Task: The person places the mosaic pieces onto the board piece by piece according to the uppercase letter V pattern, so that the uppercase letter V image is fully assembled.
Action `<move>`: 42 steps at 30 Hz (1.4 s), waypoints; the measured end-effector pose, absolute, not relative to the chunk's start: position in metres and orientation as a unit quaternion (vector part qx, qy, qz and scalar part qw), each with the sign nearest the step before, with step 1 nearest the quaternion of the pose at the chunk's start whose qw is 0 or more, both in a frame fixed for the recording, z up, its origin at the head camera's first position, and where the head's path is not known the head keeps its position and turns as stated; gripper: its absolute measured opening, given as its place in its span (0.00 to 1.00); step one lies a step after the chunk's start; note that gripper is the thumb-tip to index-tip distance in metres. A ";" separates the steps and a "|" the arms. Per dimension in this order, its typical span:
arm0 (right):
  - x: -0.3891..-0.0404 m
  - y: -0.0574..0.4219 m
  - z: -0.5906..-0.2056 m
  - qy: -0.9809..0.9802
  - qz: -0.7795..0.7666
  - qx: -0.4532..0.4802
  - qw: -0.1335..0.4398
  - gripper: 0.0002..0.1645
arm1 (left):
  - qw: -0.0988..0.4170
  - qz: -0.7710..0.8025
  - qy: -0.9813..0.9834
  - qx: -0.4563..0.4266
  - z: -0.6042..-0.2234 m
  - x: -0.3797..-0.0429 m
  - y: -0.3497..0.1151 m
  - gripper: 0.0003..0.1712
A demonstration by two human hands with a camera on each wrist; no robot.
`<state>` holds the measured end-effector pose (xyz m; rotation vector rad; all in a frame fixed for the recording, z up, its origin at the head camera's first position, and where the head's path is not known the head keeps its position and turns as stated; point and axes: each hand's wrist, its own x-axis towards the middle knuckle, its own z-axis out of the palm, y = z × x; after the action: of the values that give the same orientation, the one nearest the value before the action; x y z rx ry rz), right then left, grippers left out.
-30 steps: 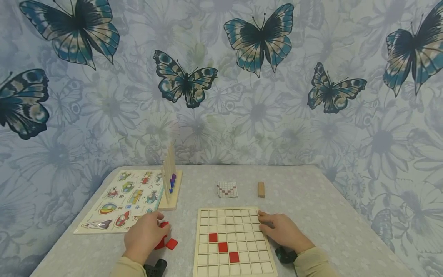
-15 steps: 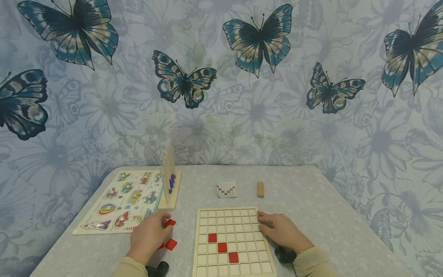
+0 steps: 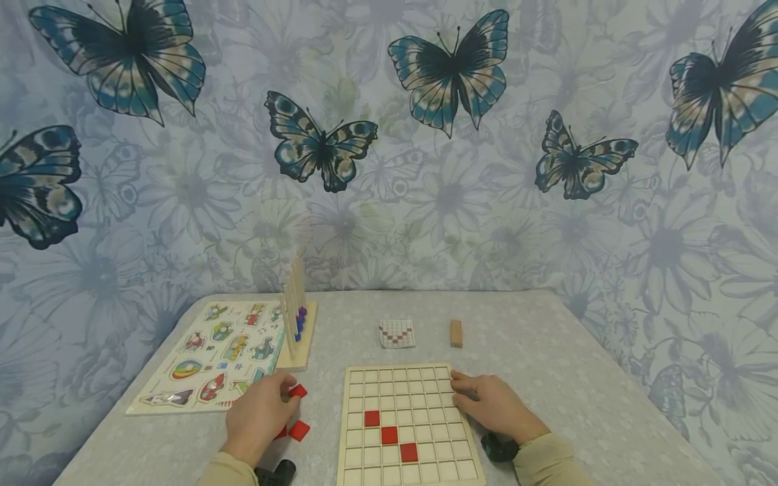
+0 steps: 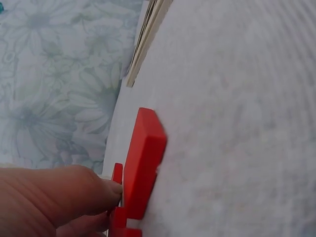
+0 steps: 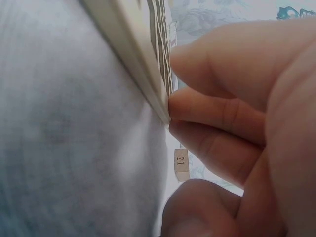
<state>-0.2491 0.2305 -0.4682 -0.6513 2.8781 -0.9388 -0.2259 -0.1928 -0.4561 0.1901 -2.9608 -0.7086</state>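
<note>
My left hand [image 3: 258,412] is at a loose group of red square tiles left of the board. Its thumb and a curled finger [image 4: 89,187] pinch at a small red tile [image 4: 117,173]; another red tile [image 4: 143,165] lies close beside them. More red tiles, such as the tile [image 3: 299,430] to the right of the hand, lie on the cloth, some partly hidden under it. My right hand [image 3: 495,403] rests its fingertips on the right edge of a pale wooden grid board [image 3: 437,432], near the far corner. Three red tiles sit diagonally in the board's cells.
Beyond the board lie a printed pattern card [image 3: 396,334] and a small wooden block [image 3: 456,334] marked 21. At the left are a picture puzzle board [image 3: 200,364] and a wooden stand [image 3: 300,351] with upright pegs and blue and purple pieces. A butterfly-patterned wall stands behind the table.
My left hand has shifted slightly right among the red tiles, and the tile at its fingertips now shows farther right. My right hand keeps its place at the board's edge.
</note>
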 end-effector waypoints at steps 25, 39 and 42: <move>-0.248 0.230 -0.465 0.928 -0.308 -0.208 0.029 0.25 | 0.085 -0.299 -0.950 -0.037 -0.461 -0.220 -0.156 0.11; -0.247 0.229 -0.464 0.929 -0.310 -0.201 0.028 0.25 | 0.062 -0.295 -0.939 -0.168 -0.473 -0.221 -0.141 0.08; -0.247 0.229 -0.465 0.930 -0.306 -0.202 0.026 0.24 | 0.063 -0.302 -0.932 -0.190 -0.475 -0.222 -0.142 0.07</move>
<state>-0.2470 0.2289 -0.4646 -0.6240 2.8738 -0.9455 -0.2216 -0.1417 -0.4754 -0.5748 -2.8166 -0.9125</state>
